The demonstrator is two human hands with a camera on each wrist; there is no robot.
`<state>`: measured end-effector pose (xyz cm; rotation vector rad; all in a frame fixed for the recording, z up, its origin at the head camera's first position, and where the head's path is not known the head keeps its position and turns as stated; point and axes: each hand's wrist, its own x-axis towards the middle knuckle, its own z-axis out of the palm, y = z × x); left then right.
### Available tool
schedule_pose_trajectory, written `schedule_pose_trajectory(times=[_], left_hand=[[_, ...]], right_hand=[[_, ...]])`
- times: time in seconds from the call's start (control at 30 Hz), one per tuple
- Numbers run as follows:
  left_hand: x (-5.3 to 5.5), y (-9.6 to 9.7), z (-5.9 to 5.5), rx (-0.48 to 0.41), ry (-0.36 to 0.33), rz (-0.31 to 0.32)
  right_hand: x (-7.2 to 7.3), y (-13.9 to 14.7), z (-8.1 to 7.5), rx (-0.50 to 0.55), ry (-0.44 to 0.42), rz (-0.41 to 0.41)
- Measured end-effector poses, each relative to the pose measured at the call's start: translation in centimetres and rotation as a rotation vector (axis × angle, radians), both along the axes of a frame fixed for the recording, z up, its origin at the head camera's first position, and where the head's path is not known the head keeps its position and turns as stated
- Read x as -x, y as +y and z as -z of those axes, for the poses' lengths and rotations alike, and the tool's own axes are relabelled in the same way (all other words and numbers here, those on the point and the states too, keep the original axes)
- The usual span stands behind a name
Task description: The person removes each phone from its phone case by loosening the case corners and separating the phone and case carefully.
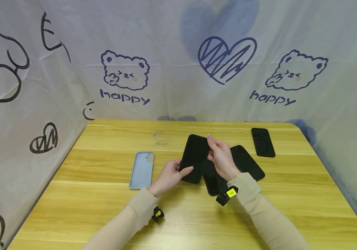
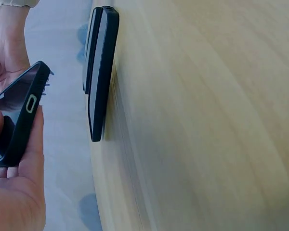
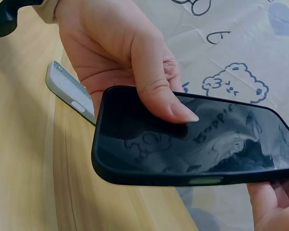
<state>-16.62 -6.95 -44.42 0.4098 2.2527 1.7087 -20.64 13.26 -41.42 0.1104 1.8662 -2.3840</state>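
From the head, a wood-grain table [image 1: 72, 208] meets pale cloth [image 1: 172, 41] drawn with hearts, bears and "happy". Above the table, left hand [image 1: 169, 175] and right hand [image 1: 223, 158] both grip a black phone [image 1: 194, 152]. A light blue case [image 1: 142, 172] lies left, dark phones [image 1: 263, 142] right.

From the left wrist, dark phones show edge-on on the boards.

From the right wrist, the gripped phone's glossy face mirrors the drawings.

Back of held phone [image 1: 194, 157] hidden
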Motion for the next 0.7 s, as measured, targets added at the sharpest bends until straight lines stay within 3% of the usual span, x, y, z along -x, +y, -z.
schedule_pose_trajectory(times=[0.33,0.53,0.7], left_hand=[[0.14,-0.04,-0.04,0.003,0.051,-0.022],[0.15,-0.11,-0.23,0.029,0.079,-0.015],[0.49,-0.23,0.07,0.038,0.109,-0.008]], right_hand=[[-0.32,0.44,-0.52,-0.019,0.01,-0.071],[-0.48,0.18,-0.37,-0.104,0.08,-0.041],[-0.61,-0.26,-0.37,-0.114,0.09,0.008]])
